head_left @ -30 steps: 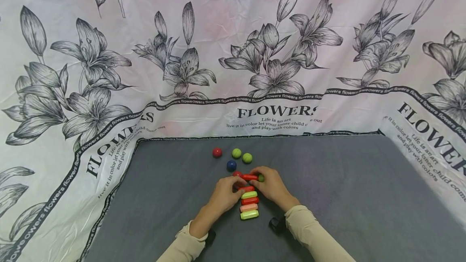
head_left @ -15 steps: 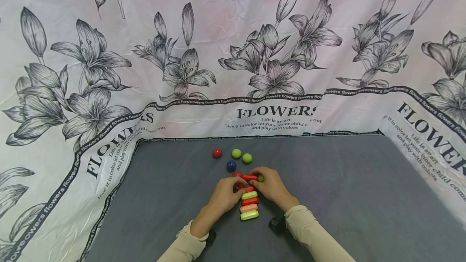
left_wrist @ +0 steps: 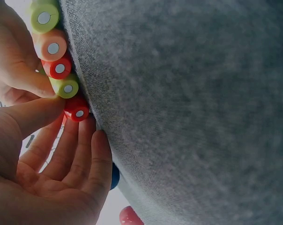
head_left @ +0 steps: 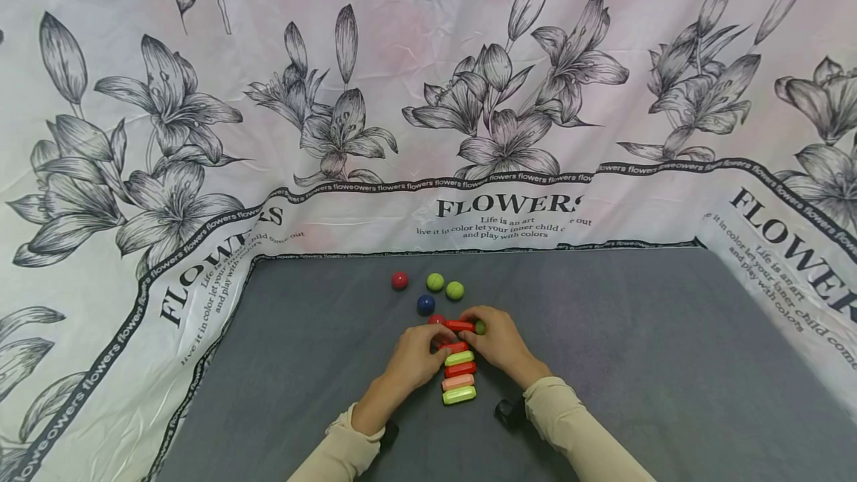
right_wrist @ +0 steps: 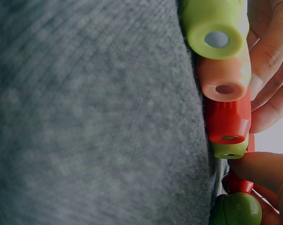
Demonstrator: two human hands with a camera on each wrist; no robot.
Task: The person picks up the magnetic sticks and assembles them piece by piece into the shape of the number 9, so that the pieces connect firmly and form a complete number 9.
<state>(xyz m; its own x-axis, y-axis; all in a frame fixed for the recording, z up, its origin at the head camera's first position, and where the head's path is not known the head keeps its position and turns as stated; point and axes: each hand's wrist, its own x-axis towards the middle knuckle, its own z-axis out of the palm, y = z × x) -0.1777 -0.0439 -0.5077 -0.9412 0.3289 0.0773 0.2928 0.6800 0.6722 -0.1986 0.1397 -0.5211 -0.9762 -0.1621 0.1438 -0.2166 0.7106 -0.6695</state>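
In the head view, the left hand [head_left: 413, 358] grasps the lower red rod [head_left: 457, 347] with thumb and fingers, at the top of a row of rods [head_left: 459, 383] in the lower middle of the frame. Just above, the right hand [head_left: 501, 335] pinches the upper red rod [head_left: 460, 325], which lies between a near red ball [head_left: 436, 320] and a green ball [head_left: 480, 327]. Higher on the gray counter [head_left: 636, 363] sit a blue ball [head_left: 425, 305], two lime balls [head_left: 454, 291] and a far red ball [head_left: 399, 280]. Against the last second, hands and pieces keep their places; I judge this a steadying or lining-up pause.

In the left wrist view, the lower red rod sits left of center between thumb and fingertips, beside a lime rod; the rod ends show silvery discs.

In the right wrist view, at lower right, the upper red rod shows between thumb and fingers, the green ball at its near end. Whether the fingers also press that ball, I cannot tell.
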